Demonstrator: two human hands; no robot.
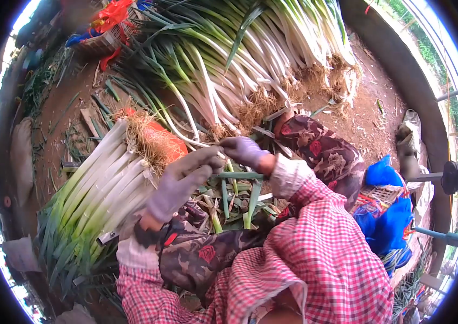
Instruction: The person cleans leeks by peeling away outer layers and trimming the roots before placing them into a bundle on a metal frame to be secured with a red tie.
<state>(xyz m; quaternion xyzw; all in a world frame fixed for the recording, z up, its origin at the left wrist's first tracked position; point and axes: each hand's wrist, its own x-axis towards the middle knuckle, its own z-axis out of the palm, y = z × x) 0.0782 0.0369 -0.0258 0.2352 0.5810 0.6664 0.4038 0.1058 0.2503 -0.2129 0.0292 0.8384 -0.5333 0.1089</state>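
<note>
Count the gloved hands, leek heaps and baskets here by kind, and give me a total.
Gloved hands: 2
Leek heaps, one beyond the hands and one at the left: 2
Baskets, one at the upper left and one at the right: 2
Total: 6

The person's gloved left hand [181, 181] and gloved right hand [244, 152] meet near the centre, with leeks laid side by side [107, 186] toward nine o'clock, a larger leek pile [261, 59] at twelve and blue bags [388, 224] toward four.
</note>
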